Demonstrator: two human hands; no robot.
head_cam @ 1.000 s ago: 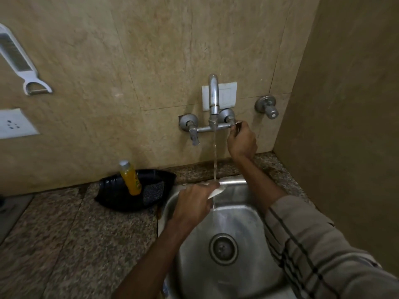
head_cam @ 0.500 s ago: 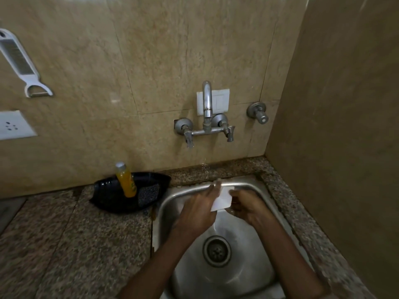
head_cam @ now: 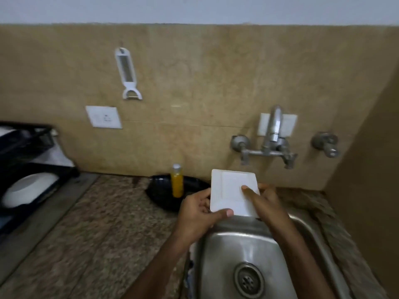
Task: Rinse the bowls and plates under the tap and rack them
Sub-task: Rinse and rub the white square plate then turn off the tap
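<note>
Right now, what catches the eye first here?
A white square plate, gripped by the left hand and right hand, is held mid-frame over the back rim of the sink. On the wall behind it, the tap shows no stream. At far left, a black rack holds a white bowl.

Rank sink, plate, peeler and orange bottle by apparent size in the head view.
1. Sink
2. Plate
3. Peeler
4. Bottle
Peeler and bottle are close; the peeler hangs farther back.
</note>
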